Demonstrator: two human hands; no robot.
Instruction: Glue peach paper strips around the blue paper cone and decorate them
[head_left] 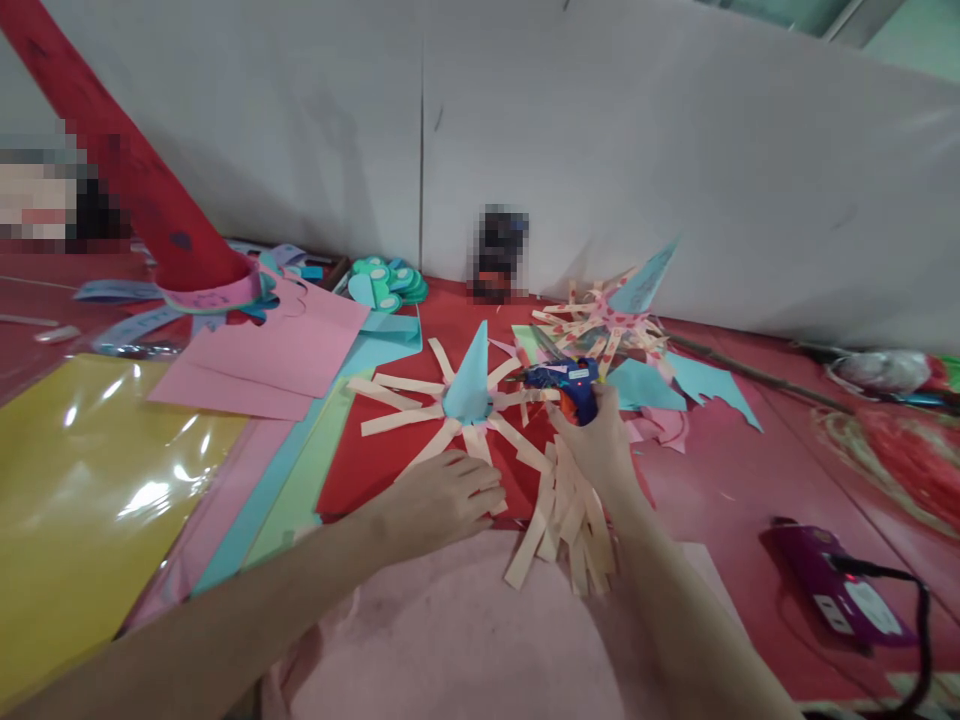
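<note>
Wall (637, 130) in pale grey is seen behind a red surface (727, 480). At the left, a shiny yellow sheet (97, 450) is laid flat, and behind it a tall red paper tube (135, 170) is tilted, its foot ringed by a pink band (202, 297). In the middle, a red sheet (375, 465) is spread under a blue cone (469, 390), which is stood point up and ringed at its base by outspread cream strips (405, 420). Behind it, to the right, a second cone (641, 285) is tilted. Loose strips (570, 500) are bunched at the front edge. At the right, a purple box (832, 590) is placed, with a black cable (874, 570) plugged in. The left grip (450, 490) is held palm down over the front cream strips; whether anything is pinched there cannot be told. The right grip (592, 430) is clamped on a blue glue gun (562, 377), whose nozzle is pointed towards the blue cone.
</note>
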